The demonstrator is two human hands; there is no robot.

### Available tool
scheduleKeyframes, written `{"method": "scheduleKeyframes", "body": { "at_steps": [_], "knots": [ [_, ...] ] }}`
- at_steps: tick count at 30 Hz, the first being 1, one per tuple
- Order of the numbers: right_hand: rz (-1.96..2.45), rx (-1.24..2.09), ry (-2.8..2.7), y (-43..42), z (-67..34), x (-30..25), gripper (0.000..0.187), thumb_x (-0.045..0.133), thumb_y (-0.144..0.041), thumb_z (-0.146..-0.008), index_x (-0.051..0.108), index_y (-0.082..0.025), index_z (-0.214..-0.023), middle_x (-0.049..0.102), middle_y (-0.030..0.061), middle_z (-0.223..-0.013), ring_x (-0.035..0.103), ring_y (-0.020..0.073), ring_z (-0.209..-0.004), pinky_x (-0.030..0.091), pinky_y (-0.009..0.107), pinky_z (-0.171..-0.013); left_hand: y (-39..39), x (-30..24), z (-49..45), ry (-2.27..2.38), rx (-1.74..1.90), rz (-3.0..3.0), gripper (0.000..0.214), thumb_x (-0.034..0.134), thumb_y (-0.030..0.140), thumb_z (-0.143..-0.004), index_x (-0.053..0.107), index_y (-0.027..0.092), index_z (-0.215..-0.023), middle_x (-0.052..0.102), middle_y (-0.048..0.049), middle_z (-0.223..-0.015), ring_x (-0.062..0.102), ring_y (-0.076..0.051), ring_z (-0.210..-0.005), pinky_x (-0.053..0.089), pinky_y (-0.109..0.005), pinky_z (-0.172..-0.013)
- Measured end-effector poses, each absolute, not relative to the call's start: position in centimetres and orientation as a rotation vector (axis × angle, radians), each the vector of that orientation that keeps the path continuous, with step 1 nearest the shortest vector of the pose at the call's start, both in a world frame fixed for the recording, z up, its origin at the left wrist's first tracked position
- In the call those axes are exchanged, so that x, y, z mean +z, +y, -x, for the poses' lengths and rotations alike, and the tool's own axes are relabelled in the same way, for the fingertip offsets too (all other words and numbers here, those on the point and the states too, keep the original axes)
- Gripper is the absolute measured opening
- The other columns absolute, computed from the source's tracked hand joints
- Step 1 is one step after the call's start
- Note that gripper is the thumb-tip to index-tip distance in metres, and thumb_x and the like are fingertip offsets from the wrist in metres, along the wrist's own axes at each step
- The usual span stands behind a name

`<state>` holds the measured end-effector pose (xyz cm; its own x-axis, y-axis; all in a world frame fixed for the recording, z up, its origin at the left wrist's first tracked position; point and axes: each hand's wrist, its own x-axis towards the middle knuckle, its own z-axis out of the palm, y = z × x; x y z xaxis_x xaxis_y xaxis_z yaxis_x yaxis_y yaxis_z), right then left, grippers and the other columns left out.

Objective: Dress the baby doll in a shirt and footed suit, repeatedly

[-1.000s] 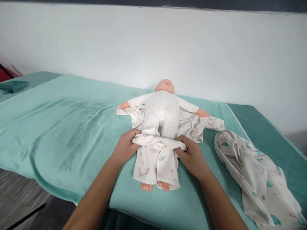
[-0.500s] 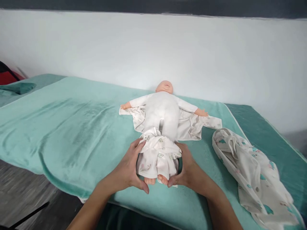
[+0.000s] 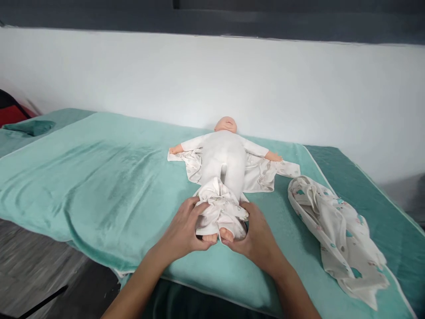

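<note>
A baby doll with a white cloth body lies on its back, head toward the wall and arms spread. White patterned baby pants are bunched around its lower legs, and its toes show below the leg openings. On the left side of the pants, my left hand grips the fabric, thumb near one foot. My right hand grips the opposite side, its thumb beside the other foot. Beneath the doll a white patterned baby shirt lies spread out, its sleeves under the doll's arms.
A crumpled white cloth garment with teal prints lies to the right. A light green blanket covers the bed, with a darker green cover at its right. A white wall rises behind. Something red and black stands at far left.
Both hands have closed in around the doll's lower legs, and the pants are bunched more tightly, with the feet showing more. The camera view has shifted slightly.
</note>
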<state>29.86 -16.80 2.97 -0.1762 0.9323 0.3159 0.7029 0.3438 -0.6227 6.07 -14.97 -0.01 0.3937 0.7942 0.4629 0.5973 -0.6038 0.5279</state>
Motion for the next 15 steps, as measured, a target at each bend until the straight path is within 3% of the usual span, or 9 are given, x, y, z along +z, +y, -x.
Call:
{"method": "scheduleKeyframes", "body": {
  "at_steps": [6,10,15],
  "knots": [
    [1.527,0.521,-1.847,-17.8,-29.2,3.7,0.038,0.074,-0.045,-0.077,0.056,-0.020,-0.100,0.067,0.0085,-0.096,0.065,0.0288,-0.094,0.052,0.042,-0.081,-15.1,0.1,-6.0,1.200,1.072,-2.400,0.050,0.078,0.035,-0.076,0.054,0.024,-0.119,0.063,-0.0096,-0.111,0.061,-0.029,-0.108,0.048,-0.048,-0.095],
    [1.661,0.661,-1.654,-19.1,-28.7,4.1,0.033,0.069,-0.049,-0.081,0.057,-0.022,-0.096,0.070,0.0048,-0.088,0.066,0.0241,-0.081,0.050,0.035,-0.070,-15.9,0.9,-6.3,1.168,1.072,-2.329,0.022,0.069,0.027,-0.083,0.058,0.024,-0.101,0.068,-0.0038,-0.092,0.063,-0.023,-0.087,0.047,-0.041,-0.085],
    [1.736,0.806,-1.560,-19.9,-28.5,5.1,0.031,0.068,-0.050,-0.080,0.053,-0.024,-0.084,0.065,-0.0013,-0.074,0.061,0.0195,-0.069,0.044,0.029,-0.059,-17.8,2.7,-7.1,1.377,0.899,-1.935,0.025,0.065,0.022,-0.078,0.055,0.025,-0.101,0.068,-0.0002,-0.089,0.063,-0.021,-0.082,0.047,-0.035,-0.079]
  ]
}}
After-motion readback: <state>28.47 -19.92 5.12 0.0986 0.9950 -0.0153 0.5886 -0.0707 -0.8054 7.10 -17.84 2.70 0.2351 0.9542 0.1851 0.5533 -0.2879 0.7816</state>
